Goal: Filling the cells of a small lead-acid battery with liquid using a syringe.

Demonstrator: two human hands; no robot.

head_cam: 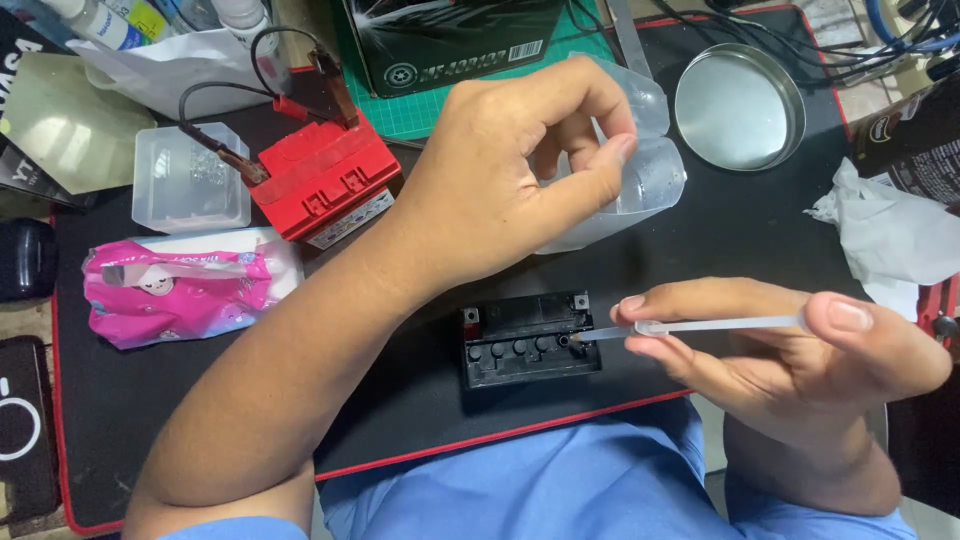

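My right hand (pixel 790 345) pinches the clear pipette (pixel 700 326), its tip at a fill hole of the small black battery (pixel 528 338) on the mat — I keep it steady, squeezing gently. My left hand (pixel 520 170), fingers curled, grips the clear plastic container (pixel 640 160) behind.

Left hand (pixel 520 180) raised, forearm crossing frame, fingers curled in pinch; right hand (pixel 790 350) low, pinch grip closed
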